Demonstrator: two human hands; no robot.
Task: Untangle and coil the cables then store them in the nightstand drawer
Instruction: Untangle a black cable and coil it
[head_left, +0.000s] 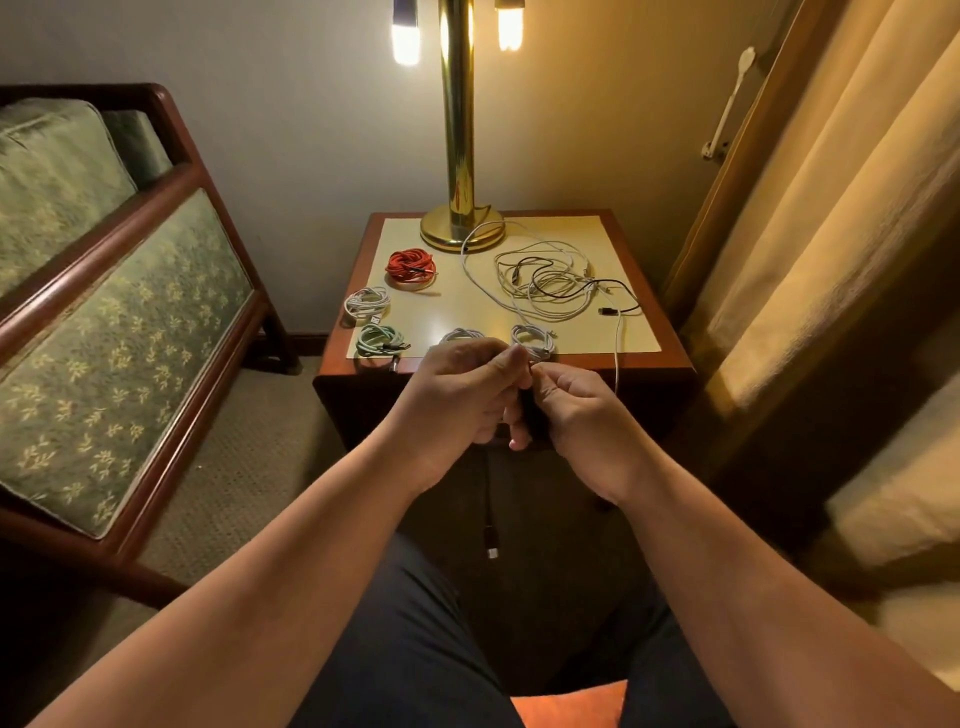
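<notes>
Here my left hand and right hand are pinched together on a black cable, its plug dangling below. On the nightstand, five coils are done: teal, three white along the near edge and left, red farther back. At far right a tangle waits, and I judge the task over half done, nothing stored yet.

A tall gold lamp is set at the back edge of the table top, near the middle. Two lit bulbs are seen beside its pole, high up. A green chair with a dark wood frame is placed to the left, on a pale carpet. Long yellow curtains are hung on the right. An orange cushion is seen at the bottom.
</notes>
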